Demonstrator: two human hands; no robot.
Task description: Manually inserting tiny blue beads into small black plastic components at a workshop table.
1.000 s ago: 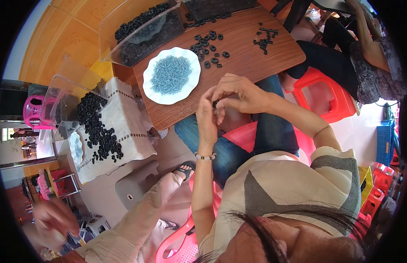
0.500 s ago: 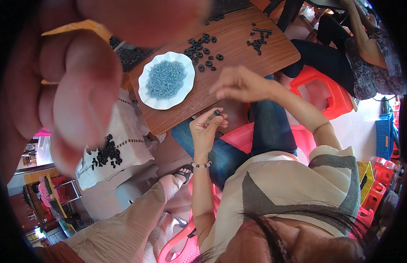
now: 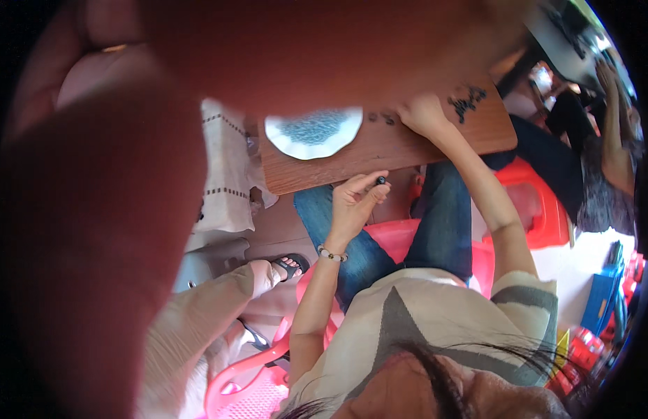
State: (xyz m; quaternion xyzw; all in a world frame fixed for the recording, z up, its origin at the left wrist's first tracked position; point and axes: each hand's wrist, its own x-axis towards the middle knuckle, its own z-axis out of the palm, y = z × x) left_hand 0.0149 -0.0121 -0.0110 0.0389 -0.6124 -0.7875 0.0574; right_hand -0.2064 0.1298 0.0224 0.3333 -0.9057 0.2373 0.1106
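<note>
White plate (image 3: 313, 143), blue contents; brown board (image 3: 380, 150); red stool (image 3: 540, 209).

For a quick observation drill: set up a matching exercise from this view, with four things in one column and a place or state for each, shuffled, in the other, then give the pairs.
Things:
1. left hand
2. right hand
3. white plate
4. bead bracelet

Places or states:
A. resting on the wooden board, beside dark parts
B. around the left wrist
C. pinching a small dark piece at its fingertips, below the board's edge
D. lying on the board, filled with blue-grey bits

Pairs: 1-C, 2-A, 3-D, 4-B
</note>
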